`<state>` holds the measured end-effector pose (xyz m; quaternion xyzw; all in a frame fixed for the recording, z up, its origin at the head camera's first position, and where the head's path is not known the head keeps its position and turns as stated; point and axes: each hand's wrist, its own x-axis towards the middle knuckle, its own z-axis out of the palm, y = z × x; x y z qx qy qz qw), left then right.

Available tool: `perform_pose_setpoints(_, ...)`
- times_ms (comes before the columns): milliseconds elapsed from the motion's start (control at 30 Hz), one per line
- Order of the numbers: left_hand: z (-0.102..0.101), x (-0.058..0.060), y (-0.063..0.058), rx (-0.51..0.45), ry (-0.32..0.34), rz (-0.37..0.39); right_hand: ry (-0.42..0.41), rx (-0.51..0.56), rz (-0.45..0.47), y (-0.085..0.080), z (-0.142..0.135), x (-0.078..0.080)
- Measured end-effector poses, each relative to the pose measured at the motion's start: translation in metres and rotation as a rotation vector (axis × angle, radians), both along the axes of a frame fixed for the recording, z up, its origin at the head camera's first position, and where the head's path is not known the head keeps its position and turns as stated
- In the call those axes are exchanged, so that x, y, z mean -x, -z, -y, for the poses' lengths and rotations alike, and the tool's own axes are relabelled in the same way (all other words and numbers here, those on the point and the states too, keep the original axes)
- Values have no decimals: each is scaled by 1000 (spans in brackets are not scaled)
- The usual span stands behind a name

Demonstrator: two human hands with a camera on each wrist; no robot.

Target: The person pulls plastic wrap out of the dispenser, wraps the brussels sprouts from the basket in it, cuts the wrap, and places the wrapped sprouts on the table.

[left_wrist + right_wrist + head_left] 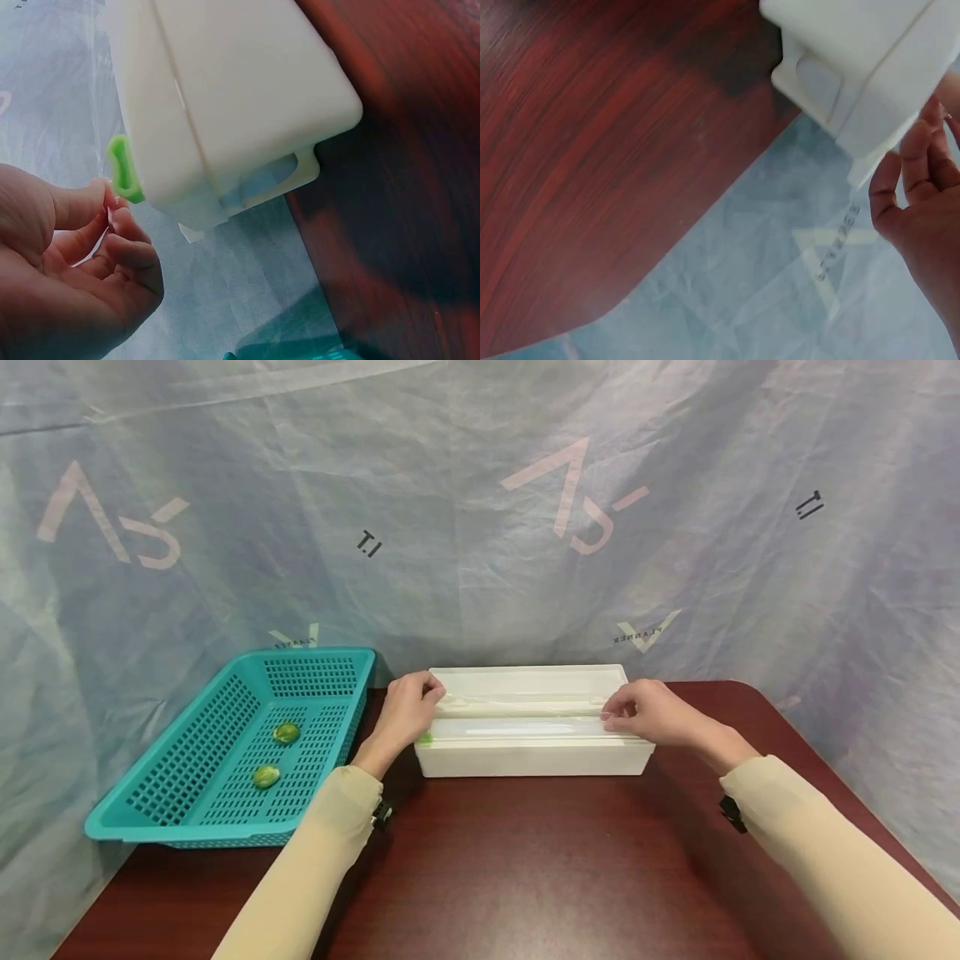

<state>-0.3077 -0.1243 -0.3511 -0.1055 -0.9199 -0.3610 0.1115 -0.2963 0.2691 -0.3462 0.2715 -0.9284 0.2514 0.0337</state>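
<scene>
A long white cling film dispenser box (pixel 536 760) lies across the table, its lid (pixel 525 680) standing raised at the back. My left hand (pixel 407 703) pinches a clear strip of cling film (pixel 517 698) at the box's left end. At the right end, my right hand (pixel 647 712) pinches the other side of the film, which stretches thinly between both hands over the box. Close beside the left fingertips in the left wrist view is a green slider (pixel 124 169) on the box edge. The right wrist view shows curled fingers against the box's end, partly cut off by the frame.
On the left stands a teal plastic basket (pixel 353 718) holding two small green round vegetables (pixel 287 732). A grey printed sheet (pixel 465 510) hangs behind the dark red wooden table (pixel 525 868). The table's right edge runs past my right forearm.
</scene>
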Motion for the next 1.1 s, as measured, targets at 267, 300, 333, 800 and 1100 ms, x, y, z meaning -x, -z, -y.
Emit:
perform_pose_setpoints(267,2,-1,-1,-5,10,-6,68,18,15,-3,-23,-7)
perform_pose_setpoints(300,2,-1,-1,-8,10,-5,77,36,29,-3,-25,-7)
perform_pose_setpoints(333,2,-1,-1,-8,9,-6,87,59,44,-2,-27,-7)
perform_pose_setpoints(800,1,-2,0,-19,4,9,228,335,103,10,-27,-10)
perform_pose_setpoints(1100,2,0,-2,-21,7,-3,160,263,62,11,-19,-8)
